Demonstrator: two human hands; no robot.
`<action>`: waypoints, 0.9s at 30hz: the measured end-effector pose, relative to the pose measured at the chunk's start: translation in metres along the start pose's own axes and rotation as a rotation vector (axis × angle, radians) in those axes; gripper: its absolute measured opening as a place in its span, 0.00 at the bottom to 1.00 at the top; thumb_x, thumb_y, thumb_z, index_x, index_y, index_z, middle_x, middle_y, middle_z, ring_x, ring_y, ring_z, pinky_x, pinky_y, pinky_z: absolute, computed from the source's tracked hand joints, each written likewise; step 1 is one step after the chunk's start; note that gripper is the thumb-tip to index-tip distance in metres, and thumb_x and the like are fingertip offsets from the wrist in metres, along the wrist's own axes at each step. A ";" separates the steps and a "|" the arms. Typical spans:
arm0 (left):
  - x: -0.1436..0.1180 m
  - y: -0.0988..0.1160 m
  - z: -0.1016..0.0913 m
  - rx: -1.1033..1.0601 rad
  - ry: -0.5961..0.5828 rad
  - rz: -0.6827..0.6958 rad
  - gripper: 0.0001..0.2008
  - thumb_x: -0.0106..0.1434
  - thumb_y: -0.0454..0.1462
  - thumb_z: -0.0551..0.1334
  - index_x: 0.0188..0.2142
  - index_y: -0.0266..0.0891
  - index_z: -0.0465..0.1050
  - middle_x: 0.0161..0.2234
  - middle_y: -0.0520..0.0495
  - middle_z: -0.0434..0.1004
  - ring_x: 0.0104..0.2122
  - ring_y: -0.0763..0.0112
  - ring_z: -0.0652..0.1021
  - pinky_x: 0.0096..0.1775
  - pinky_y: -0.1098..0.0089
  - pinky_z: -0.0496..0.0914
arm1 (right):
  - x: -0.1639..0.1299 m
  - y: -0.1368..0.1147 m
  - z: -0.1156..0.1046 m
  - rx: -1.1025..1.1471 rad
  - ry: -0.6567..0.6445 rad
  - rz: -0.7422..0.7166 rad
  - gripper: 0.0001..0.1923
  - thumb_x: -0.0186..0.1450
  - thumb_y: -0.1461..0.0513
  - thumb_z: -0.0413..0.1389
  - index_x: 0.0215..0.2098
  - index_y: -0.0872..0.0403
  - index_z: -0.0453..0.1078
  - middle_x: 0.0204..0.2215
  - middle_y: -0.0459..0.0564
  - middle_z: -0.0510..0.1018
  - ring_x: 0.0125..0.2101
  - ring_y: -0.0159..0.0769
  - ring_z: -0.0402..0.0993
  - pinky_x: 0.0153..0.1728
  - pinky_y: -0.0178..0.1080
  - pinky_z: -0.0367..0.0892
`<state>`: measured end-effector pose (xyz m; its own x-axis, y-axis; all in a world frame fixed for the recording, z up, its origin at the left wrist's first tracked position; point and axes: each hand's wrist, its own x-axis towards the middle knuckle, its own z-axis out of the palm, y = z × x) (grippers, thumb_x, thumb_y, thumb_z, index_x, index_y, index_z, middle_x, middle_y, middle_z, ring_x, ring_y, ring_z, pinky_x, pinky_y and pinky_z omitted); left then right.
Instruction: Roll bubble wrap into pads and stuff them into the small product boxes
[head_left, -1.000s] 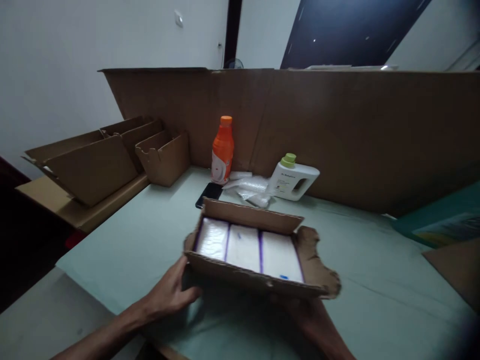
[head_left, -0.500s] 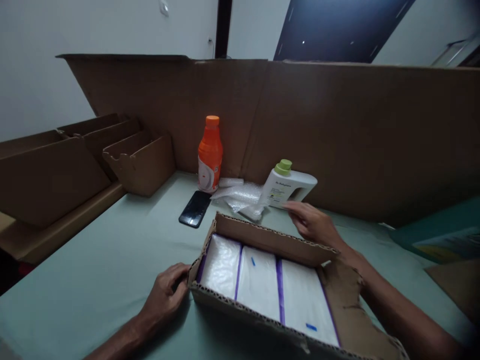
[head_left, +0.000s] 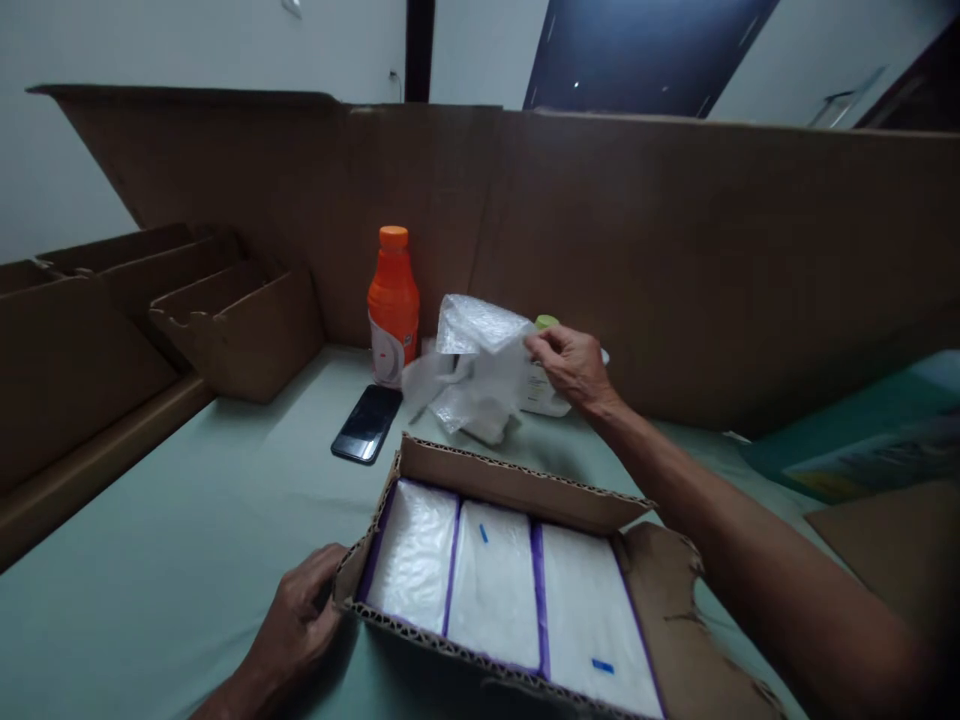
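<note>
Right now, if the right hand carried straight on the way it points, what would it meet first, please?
The right hand, pinching crinkled clear bubble wrap, points left; beyond the wrap, probably the orange plastic bottle, though depth is unclear.

Both arms are bare, with no sleeve showing anywhere along them. The left hand [head_left: 296, 625] shows its back and knuckles, with no ring, watch or glove, and only a short stretch of forearm behind it is in view. The right hand [head_left: 574, 365] is likewise ungloved and unadorned, and behind it a long uncovered forearm runs back from the wrist.
</note>
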<state>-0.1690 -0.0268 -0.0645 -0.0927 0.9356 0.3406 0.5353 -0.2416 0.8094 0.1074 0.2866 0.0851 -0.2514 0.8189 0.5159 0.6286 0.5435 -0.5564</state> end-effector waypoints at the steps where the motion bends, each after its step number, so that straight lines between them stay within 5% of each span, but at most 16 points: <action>1: 0.000 0.001 0.000 0.011 0.008 0.005 0.10 0.63 0.38 0.57 0.32 0.45 0.78 0.25 0.49 0.79 0.25 0.65 0.77 0.28 0.69 0.73 | -0.001 -0.001 -0.004 0.052 -0.012 0.057 0.14 0.66 0.54 0.53 0.28 0.53 0.70 0.24 0.49 0.77 0.27 0.35 0.74 0.32 0.38 0.70; 6: -0.001 0.004 0.001 0.049 0.051 0.018 0.11 0.63 0.38 0.57 0.25 0.43 0.73 0.22 0.51 0.73 0.22 0.69 0.73 0.27 0.71 0.71 | -0.017 0.013 -0.005 0.248 -0.117 0.313 0.21 0.63 0.47 0.57 0.22 0.54 0.65 0.19 0.48 0.74 0.19 0.32 0.73 0.19 0.32 0.64; 11: -0.001 0.003 0.000 0.033 0.013 0.003 0.10 0.62 0.37 0.57 0.26 0.43 0.75 0.23 0.50 0.75 0.22 0.68 0.72 0.28 0.70 0.72 | -0.039 0.029 -0.001 0.372 -0.212 0.425 0.26 0.61 0.41 0.57 0.23 0.53 0.65 0.20 0.52 0.76 0.21 0.36 0.76 0.19 0.34 0.65; 19: -0.001 -0.003 0.000 -0.021 -0.025 -0.033 0.12 0.63 0.39 0.57 0.38 0.47 0.81 0.29 0.48 0.80 0.29 0.62 0.79 0.33 0.67 0.75 | -0.018 0.013 -0.018 0.425 -0.206 0.275 0.24 0.60 0.42 0.60 0.24 0.54 0.72 0.25 0.48 0.78 0.26 0.31 0.71 0.28 0.33 0.66; 23: 0.000 0.000 -0.001 -0.006 -0.002 -0.012 0.11 0.62 0.38 0.57 0.27 0.44 0.78 0.23 0.49 0.75 0.26 0.65 0.77 0.31 0.68 0.74 | -0.010 0.000 -0.023 0.422 -0.154 0.210 0.18 0.62 0.49 0.61 0.24 0.54 0.73 0.24 0.46 0.76 0.27 0.31 0.70 0.32 0.34 0.66; 27: 0.001 0.002 -0.001 0.016 0.021 -0.017 0.13 0.61 0.38 0.57 0.21 0.43 0.72 0.17 0.50 0.68 0.23 0.66 0.73 0.31 0.68 0.74 | -0.015 -0.003 -0.046 0.417 0.078 0.208 0.15 0.66 0.57 0.59 0.24 0.55 0.71 0.24 0.44 0.74 0.27 0.30 0.68 0.34 0.34 0.66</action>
<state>-0.1687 -0.0265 -0.0620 -0.1196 0.9340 0.3366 0.5470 -0.2210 0.8074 0.1428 0.2642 0.1094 -0.0851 0.9106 0.4045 0.3063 0.4102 -0.8590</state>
